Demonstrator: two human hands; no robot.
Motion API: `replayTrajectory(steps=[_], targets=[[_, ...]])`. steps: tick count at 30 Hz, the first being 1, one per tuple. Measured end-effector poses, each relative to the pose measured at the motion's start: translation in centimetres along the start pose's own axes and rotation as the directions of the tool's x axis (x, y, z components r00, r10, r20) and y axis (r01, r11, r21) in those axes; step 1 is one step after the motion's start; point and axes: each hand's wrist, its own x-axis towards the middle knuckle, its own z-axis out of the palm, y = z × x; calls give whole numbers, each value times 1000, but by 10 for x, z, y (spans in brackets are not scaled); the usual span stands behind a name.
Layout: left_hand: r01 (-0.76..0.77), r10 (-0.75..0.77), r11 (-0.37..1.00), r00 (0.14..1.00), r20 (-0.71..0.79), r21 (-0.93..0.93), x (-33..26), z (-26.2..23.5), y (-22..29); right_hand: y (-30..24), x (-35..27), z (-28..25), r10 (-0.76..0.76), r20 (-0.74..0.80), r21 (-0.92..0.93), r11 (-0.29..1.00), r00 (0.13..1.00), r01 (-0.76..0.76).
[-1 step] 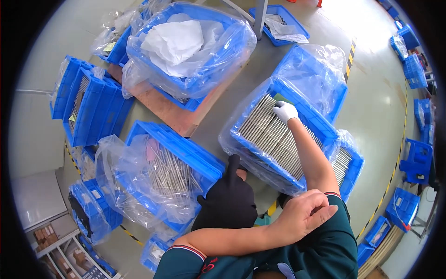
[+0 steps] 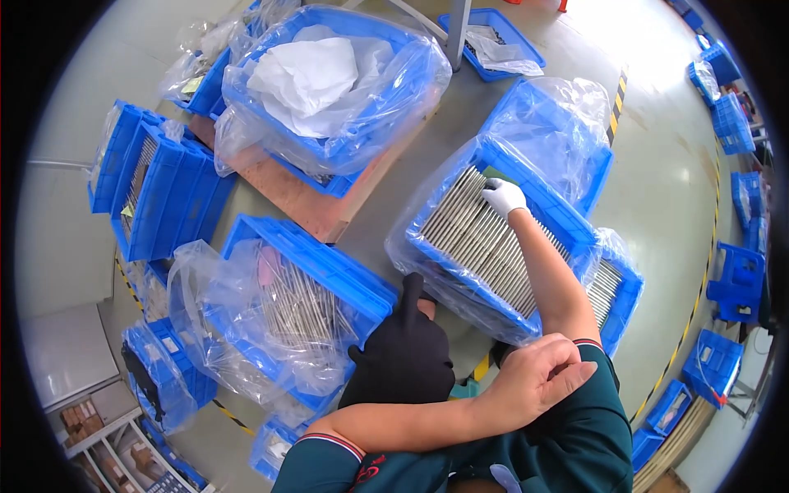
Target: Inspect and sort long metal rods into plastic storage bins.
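My right hand [image 2: 504, 196], in a white glove with dark fingertips, reaches into a blue crate [image 2: 552, 195] lined with clear plastic. Its fingers are curled at the far end of closely laid, slim metal rods [image 2: 477, 234]; what they grip is hidden. A piece of green [image 2: 496, 173] shows beside the glove. My bare left hand [image 2: 546, 376] lies across my body by the right sleeve, fingers folded in and thumb pointing out, with nothing seen in it.
Left of my knee, another lined blue crate [image 2: 329, 263] holds loosely strewn rods [image 2: 300, 308]. Beyond it, a plastic-wrapped crate [image 2: 386, 29] with white sheeting [image 2: 308, 78] stands on a reddish-brown board [image 2: 283, 189]. More crates [image 2: 168, 193] are stacked at left. A grey metal leg [image 2: 459, 37] rises at the back.
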Motion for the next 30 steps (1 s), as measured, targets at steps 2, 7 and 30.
replayTrajectory(steps=[2, 7, 30], targets=[[19, -18, 999, 1000, 12, -29, 1, 1, 2, 5, -2, -10, 6, -4, 35, 999, 1000, -6], [13, -13, 1000, 1000, 0, -24, 2, 3, 2, 0, -41, -12, -358, -205, -396, 882, 911, 257], [68, -71, 990, 997, -21, -123, 11, 17, -9, 27, -126, -87, -466, 145, -325, 811, 873, 487]])
